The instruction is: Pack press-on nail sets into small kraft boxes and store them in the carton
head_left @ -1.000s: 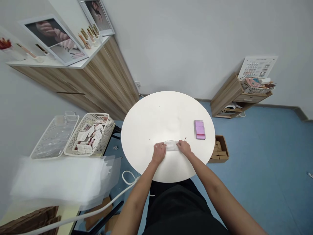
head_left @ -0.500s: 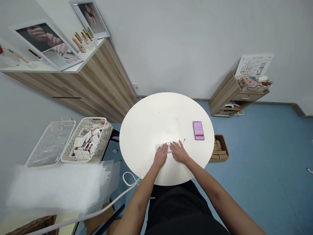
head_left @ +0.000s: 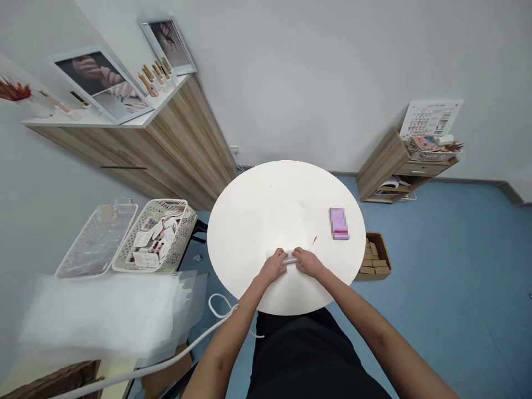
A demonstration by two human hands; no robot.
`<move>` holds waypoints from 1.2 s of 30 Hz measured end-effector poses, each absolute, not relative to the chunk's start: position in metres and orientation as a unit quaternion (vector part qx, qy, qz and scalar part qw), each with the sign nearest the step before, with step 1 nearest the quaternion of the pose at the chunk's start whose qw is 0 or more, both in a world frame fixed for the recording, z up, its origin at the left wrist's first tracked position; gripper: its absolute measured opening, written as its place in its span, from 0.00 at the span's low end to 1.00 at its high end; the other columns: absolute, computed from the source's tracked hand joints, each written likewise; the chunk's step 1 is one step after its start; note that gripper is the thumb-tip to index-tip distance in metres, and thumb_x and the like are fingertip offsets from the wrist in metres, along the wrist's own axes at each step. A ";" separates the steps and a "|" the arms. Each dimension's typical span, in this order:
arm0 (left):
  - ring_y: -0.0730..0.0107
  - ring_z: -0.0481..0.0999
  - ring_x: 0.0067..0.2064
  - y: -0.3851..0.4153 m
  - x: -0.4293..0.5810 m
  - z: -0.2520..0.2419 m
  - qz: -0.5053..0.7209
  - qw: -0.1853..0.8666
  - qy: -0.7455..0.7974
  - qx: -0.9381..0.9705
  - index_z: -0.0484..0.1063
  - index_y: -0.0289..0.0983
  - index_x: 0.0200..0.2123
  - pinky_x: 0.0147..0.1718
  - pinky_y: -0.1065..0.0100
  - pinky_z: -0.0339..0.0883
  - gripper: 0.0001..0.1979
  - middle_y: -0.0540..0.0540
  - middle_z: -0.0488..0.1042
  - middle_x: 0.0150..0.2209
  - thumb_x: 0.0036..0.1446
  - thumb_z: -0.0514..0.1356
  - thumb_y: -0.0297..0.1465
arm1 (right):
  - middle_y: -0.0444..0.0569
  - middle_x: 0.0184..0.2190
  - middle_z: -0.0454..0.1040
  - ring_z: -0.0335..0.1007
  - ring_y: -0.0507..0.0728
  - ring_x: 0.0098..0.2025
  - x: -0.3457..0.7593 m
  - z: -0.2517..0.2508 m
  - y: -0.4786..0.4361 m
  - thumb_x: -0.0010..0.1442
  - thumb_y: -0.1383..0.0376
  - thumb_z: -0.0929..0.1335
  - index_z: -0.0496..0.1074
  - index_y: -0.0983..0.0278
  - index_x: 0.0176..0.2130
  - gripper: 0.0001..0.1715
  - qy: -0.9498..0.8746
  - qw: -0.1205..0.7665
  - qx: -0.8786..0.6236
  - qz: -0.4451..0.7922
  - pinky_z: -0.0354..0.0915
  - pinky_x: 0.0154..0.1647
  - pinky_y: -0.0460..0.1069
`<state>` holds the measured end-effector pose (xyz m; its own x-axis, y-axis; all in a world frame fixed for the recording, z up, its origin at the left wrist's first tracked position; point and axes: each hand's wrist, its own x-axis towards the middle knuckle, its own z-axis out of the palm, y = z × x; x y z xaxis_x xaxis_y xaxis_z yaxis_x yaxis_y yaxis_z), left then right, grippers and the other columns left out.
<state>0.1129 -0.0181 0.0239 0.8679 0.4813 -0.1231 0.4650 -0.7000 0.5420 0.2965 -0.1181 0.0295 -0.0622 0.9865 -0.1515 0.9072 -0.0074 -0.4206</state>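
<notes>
Pinches one pale strip point(head_left: 290, 257), two-handed, at the near half of one round white surface point(head_left: 249, 221).
Grips with fingers point(head_left: 281, 257) of left hand point(head_left: 273, 267) and right hand point(head_left: 308, 261); has one purple item point(head_left: 339, 223) on the surface's right side, two baskets point(head_left: 180, 235) left of the surface, one carton point(head_left: 376, 276) right.

The packet point(head_left: 290, 258) is slim and whitish grey. It runs left to right at the near half of the table point(head_left: 245, 208), its middle showing, its ends mostly hidden
</notes>
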 end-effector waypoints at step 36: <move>0.52 0.46 0.70 -0.015 0.119 0.016 0.024 0.101 0.249 0.963 0.47 0.34 0.67 0.64 0.35 0.25 0.36 0.35 0.53 0.68 0.56 0.52 0.27 | 0.59 0.65 0.58 0.49 0.66 0.67 0.303 0.012 -0.094 0.63 0.58 0.62 0.57 0.67 0.65 0.34 -0.743 0.077 -0.654 0.121 0.34 0.67 0.70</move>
<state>0.1192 -0.0146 0.0161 0.8749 0.4843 -0.0050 0.4748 -0.8556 0.2060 0.3033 -0.0938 0.0116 -0.1335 0.9901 -0.0443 0.9527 0.1159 -0.2808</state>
